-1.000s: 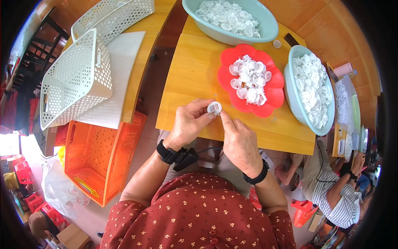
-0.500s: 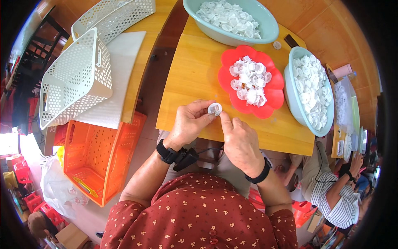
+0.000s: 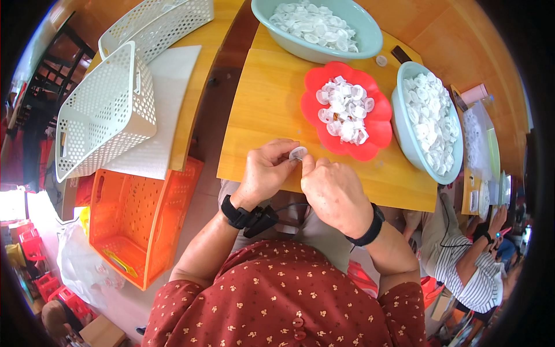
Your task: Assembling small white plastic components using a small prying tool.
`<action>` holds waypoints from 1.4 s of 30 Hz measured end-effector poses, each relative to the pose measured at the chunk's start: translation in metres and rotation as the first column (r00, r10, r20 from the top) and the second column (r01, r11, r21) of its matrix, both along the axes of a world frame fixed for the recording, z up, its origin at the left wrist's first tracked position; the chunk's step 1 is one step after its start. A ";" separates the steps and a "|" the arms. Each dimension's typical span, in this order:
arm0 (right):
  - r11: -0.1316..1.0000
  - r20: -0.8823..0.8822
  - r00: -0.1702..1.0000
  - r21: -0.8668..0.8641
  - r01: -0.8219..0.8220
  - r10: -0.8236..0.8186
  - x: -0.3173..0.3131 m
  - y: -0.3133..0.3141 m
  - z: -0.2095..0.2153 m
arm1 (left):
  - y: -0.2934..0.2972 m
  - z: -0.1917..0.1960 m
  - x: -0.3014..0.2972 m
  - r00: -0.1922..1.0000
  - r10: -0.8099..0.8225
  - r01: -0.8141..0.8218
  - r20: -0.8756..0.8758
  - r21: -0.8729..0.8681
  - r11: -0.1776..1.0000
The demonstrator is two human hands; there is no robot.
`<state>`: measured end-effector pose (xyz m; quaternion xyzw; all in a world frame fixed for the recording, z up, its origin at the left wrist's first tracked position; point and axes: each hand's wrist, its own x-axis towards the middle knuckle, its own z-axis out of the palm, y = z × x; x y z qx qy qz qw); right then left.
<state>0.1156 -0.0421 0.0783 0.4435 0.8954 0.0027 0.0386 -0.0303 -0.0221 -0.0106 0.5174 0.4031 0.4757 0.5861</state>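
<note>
My left hand (image 3: pixel 267 170) pinches a small round translucent white plastic piece (image 3: pixel 298 153) between thumb and fingertips, above the near edge of the wooden table. Close against that piece's right side is my right hand (image 3: pixel 337 194), its fingers curled and fingertips pressed together. What the right fingertips grip, if anything, is hidden. Beyond my hands lies a red flower-shaped dish (image 3: pixel 378 136) with a heap of similar white plastic pieces (image 3: pixel 347 110).
Two pale blue basins full of white pieces stand on the table: one basin (image 3: pixel 309 53) at the back, another basin (image 3: pixel 399 110) at right. To the left are white perforated baskets (image 3: pixel 141 104) and an orange crate (image 3: pixel 156 231). Another person (image 3: pixel 468 260) sits at right.
My right hand has curled its fingers and moved slightly left, against the plastic piece. The piece has tilted in my left hand. The view has shifted slightly.
</note>
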 end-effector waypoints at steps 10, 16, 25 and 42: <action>0.960 -0.382 0.880 -0.110 0.259 -0.281 0.012 -0.017 -0.023 | 0.001 0.004 -0.001 0.988 -0.022 0.044 0.151 -0.141 0.989; 0.949 -0.379 0.870 -0.133 0.285 -0.314 0.010 -0.017 -0.025 | 0.001 0.003 0.000 0.991 -0.023 0.037 0.132 -0.109 0.993; 0.940 -0.418 0.846 -0.222 0.258 -0.331 0.011 -0.012 -0.031 | -0.001 0.005 0.001 0.999 -0.015 0.014 -0.035 -0.029 0.999; 0.891 -0.652 0.627 -0.421 0.169 -0.427 0.018 -0.010 -0.031 | 0.000 0.006 0.002 0.999 -0.011 0.011 -0.052 -0.017 1.000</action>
